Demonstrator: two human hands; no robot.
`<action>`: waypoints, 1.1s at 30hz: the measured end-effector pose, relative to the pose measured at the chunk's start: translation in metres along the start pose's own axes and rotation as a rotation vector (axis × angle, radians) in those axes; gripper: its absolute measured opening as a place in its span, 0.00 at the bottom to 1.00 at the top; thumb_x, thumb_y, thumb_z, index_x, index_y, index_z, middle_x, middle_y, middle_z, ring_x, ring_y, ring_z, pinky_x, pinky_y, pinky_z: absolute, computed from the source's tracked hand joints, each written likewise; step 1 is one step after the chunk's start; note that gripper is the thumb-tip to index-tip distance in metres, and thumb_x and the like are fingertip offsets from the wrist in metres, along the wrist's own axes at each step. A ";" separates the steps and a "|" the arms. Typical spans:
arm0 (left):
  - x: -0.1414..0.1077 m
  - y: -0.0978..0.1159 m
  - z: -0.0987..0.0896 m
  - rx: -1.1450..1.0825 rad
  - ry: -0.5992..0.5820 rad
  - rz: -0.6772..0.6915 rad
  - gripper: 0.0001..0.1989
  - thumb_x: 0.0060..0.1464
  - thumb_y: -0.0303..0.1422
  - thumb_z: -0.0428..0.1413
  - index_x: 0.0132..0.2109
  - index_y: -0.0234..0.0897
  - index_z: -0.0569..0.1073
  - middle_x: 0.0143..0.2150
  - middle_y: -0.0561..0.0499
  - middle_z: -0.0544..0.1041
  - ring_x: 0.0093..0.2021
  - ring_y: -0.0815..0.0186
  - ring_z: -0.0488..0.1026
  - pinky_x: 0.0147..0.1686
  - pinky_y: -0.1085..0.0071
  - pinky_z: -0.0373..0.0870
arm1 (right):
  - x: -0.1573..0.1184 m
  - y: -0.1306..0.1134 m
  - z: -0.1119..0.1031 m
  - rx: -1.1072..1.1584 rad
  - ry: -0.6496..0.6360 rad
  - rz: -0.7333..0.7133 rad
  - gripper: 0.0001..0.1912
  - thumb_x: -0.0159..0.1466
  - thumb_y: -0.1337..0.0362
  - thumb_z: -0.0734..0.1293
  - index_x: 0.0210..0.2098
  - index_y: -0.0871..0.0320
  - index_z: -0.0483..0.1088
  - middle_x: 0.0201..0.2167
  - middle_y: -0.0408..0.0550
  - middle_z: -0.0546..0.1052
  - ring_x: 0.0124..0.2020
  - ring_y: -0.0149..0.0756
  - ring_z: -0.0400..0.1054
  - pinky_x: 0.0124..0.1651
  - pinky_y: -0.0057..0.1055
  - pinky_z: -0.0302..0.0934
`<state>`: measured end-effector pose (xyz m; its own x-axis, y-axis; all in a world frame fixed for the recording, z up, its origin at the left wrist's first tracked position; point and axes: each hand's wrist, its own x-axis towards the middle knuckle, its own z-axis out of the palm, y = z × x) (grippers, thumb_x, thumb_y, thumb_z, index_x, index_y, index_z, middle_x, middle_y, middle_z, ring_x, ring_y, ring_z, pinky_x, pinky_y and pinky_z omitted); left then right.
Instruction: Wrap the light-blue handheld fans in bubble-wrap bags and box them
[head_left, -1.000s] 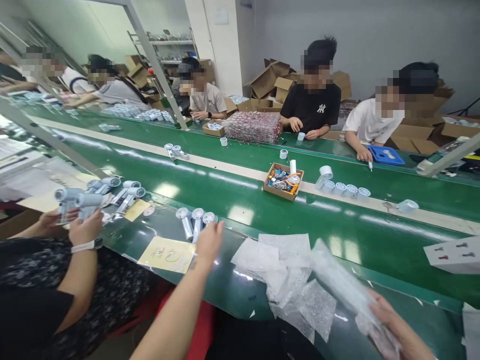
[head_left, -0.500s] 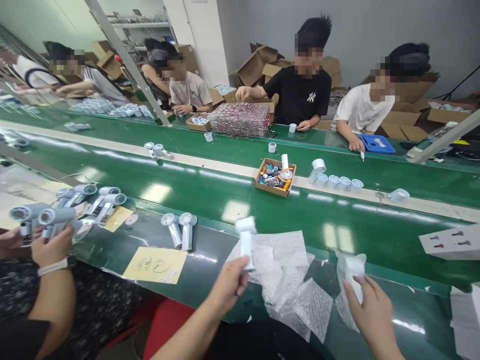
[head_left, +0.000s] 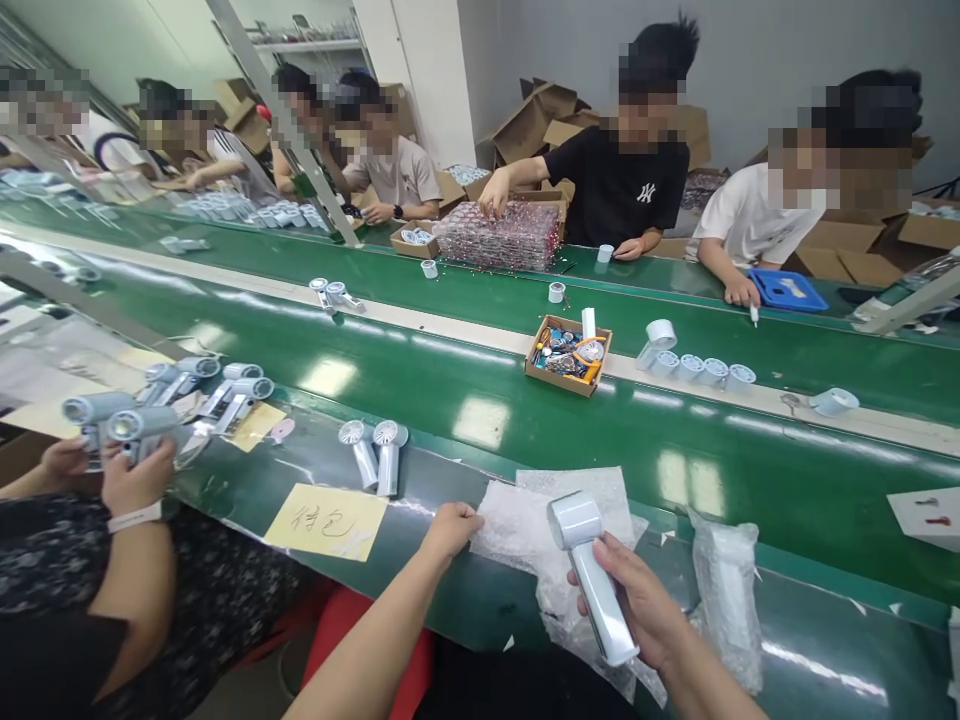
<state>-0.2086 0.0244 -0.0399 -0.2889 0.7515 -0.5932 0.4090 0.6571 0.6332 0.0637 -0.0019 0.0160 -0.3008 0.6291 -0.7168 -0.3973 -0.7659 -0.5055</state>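
Observation:
My right hand [head_left: 637, 600] is wrapped round the handle of a pale blue handheld fan [head_left: 592, 570], its round head tilted up and to the left. The fan is held above a loose pile of bubble wrap bags [head_left: 517, 525]. At the pile's left corner, my left hand [head_left: 452, 532] pinches the edge of a bubble wrap bag between thumb and fingers. To the right of my right hand lies a bag-wrapped fan [head_left: 726, 590]. Two bare handheld fans [head_left: 386, 455] lie side by side beyond my left hand, near a yellow paper [head_left: 328, 522] with handwriting.
At left a co-worker's hands [head_left: 142, 470] hold fans beside more fans [head_left: 232, 390]. A green conveyor belt [head_left: 420, 390] runs across, carrying a cardboard box of parts [head_left: 568, 355]. Several people work along the far side. A white box [head_left: 926, 515] stands at right.
The fan has passed from my left hand to my right. My right hand has left the wrapped fan, and my left now pinches the bag's edge. The view has shifted slightly.

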 end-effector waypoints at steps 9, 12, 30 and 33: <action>-0.090 0.052 0.008 -0.051 -0.165 0.598 0.04 0.45 0.26 0.59 0.29 0.38 0.79 0.61 0.40 0.72 0.63 0.48 0.64 0.57 0.55 0.63 | -0.020 0.000 0.033 0.025 -0.473 0.113 0.29 0.54 0.55 0.75 0.51 0.57 0.66 0.32 0.48 0.78 0.25 0.39 0.76 0.20 0.28 0.70; -0.105 0.056 0.011 0.008 -0.225 0.815 0.09 0.52 0.26 0.55 0.35 0.40 0.80 0.51 0.43 0.78 0.52 0.55 0.73 0.54 0.60 0.68 | -0.025 -0.002 0.027 0.034 -0.429 0.111 0.25 0.54 0.54 0.75 0.46 0.60 0.69 0.30 0.48 0.77 0.24 0.37 0.75 0.18 0.26 0.68; -0.119 0.041 0.083 -0.544 -0.055 0.608 0.06 0.55 0.34 0.54 0.40 0.39 0.66 0.42 0.48 0.72 0.38 0.63 0.74 0.40 0.65 0.71 | -0.040 0.031 -0.046 0.182 -0.261 0.086 0.23 0.51 0.51 0.78 0.36 0.62 0.72 0.23 0.47 0.78 0.16 0.31 0.69 0.15 0.22 0.61; -0.119 0.043 0.070 -0.370 0.180 0.591 0.14 0.48 0.37 0.60 0.42 0.39 0.68 0.44 0.47 0.72 0.43 0.60 0.72 0.45 0.62 0.69 | -0.040 0.030 -0.055 0.222 -0.203 0.108 0.24 0.50 0.50 0.78 0.35 0.61 0.72 0.22 0.46 0.78 0.13 0.29 0.67 0.13 0.21 0.59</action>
<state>-0.0958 -0.0413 0.0228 -0.2610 0.9649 -0.0281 0.2307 0.0906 0.9688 0.1113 -0.0575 0.0031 -0.5097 0.5764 -0.6387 -0.5261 -0.7962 -0.2988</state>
